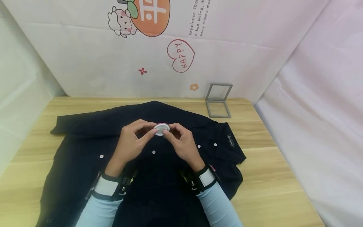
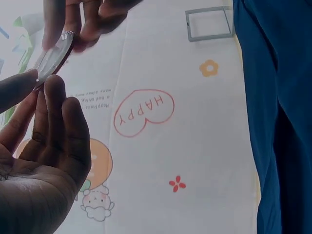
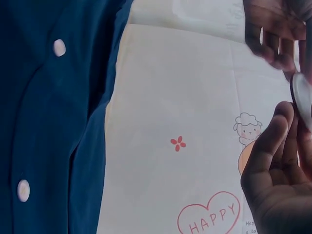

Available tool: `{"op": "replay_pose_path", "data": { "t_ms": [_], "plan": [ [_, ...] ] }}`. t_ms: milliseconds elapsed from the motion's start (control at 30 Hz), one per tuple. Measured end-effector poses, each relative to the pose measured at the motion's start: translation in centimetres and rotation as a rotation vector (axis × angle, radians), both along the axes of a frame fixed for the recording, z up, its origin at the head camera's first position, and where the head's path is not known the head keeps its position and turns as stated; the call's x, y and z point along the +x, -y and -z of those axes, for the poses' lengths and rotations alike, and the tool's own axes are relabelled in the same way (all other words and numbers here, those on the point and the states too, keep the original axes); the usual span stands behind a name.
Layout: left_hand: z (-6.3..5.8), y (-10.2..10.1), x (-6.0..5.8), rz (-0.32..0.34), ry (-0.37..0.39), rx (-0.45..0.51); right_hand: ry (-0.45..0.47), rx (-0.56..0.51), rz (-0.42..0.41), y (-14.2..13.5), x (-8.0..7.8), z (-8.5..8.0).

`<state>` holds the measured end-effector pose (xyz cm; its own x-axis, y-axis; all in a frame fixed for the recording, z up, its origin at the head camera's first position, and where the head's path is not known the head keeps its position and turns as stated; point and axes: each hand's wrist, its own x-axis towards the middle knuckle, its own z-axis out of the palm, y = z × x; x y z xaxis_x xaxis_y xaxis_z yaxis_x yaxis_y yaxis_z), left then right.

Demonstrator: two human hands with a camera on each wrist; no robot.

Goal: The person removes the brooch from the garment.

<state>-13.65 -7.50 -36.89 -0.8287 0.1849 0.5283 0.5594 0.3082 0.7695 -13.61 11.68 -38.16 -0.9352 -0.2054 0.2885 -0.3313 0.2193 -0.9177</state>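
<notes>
A round pin-back badge (image 1: 162, 129) is held up above a dark navy shirt (image 1: 170, 167), its white back and pin bar facing me. My left hand (image 1: 132, 138) pinches the badge's left edge between thumb and fingers. On the opposite edge, my right hand (image 1: 181, 140) pinches it the same way. The left wrist view shows the badge (image 2: 53, 58) nearly edge-on between both hands. In the right wrist view only part of the badge (image 3: 302, 97) appears at the frame's edge. Its front face is mostly hidden, with a reddish rim showing.
The shirt lies spread over a wooden table (image 1: 272, 170), with white buttons down its front. At the back right stands an opened grey frame case (image 1: 218, 101) with clear panes. Behind the table hangs a white printed cloth (image 1: 241, 56).
</notes>
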Motion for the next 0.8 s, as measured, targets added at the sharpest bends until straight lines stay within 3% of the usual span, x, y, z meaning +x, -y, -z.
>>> {"op": "replay_pose_path", "data": {
  "t_ms": [200,467,800],
  "plan": [
    [-0.2,1.7,0.9,-0.032,-0.009,-0.008,-0.02,0.013,-0.006,-0.7,0.2,0.2],
    [1.1,2.5,1.8,-0.047,-0.024,-0.046,0.145,-0.027,-0.064,-0.6,0.6,1.1],
    [2.9,3.0,2.4,-0.076,-0.241,-0.141,0.42,-0.12,-0.234,-0.4,0.8,2.6]
  ]
}}
